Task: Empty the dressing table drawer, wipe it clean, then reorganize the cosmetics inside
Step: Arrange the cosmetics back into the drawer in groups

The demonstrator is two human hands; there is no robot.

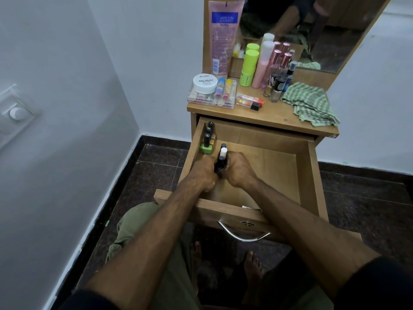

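Note:
The wooden drawer (306,175) of the dressing table is pulled out. Both hands are inside it near its left wall. My left hand (204,173) and my right hand (240,170) grip a small cluster of nail polish bottles (221,158) between them, with black and white caps showing. A row of nail polish bottles (206,142), the nearest one green, stands along the drawer's left wall at the back. On the tabletop lie a green checked cloth (311,104), a clear box of cosmetics (212,95) with a white nail polish remover tub (205,82), and several bottles (266,63).
A tall pink tube (222,36) leans against the mirror (324,30). A small orange-capped item (250,101) lies on the tabletop (268,117). The drawer's metal handle (241,234) faces me above my knees. A white wall and dark tiled floor (156,157) lie to the left.

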